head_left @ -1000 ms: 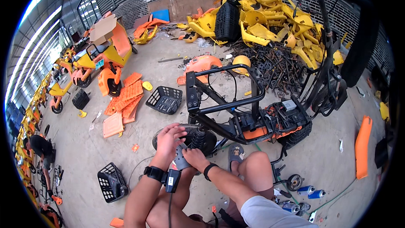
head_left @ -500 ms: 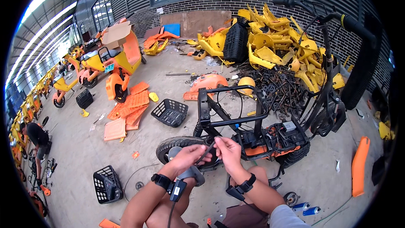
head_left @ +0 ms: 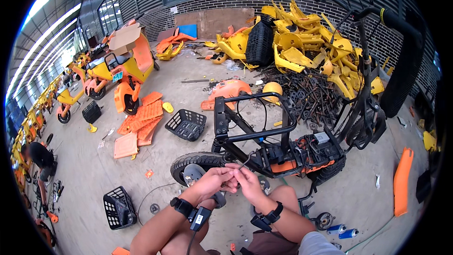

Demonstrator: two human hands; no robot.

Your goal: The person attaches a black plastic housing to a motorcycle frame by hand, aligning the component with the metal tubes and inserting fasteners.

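My left hand (head_left: 216, 182) and my right hand (head_left: 247, 185) meet in front of the rear wheel (head_left: 178, 169) of a stripped electric scooter. Both are closed, fingertips together, around a thin dark cable (head_left: 247, 159). One stretch of it rises above my right fingers toward the scooter's black frame (head_left: 245, 137); its far end is hard to make out. Fingers hide the part being gripped. Black straps with small boxes sit on both wrists.
Black plastic baskets (head_left: 186, 125) and orange panels (head_left: 141, 122) lie on the floor to the left. Yellow body parts (head_left: 302, 42) and dark metal pieces (head_left: 302, 89) are heaped behind. Blue spray cans (head_left: 348, 233) lie at right. Another person (head_left: 41, 160) bends over at far left.
My hands have come closer together and slightly lower. The cable, earlier stretched slantwise between them, now shows mainly above my right fingers. The view has shifted a little.
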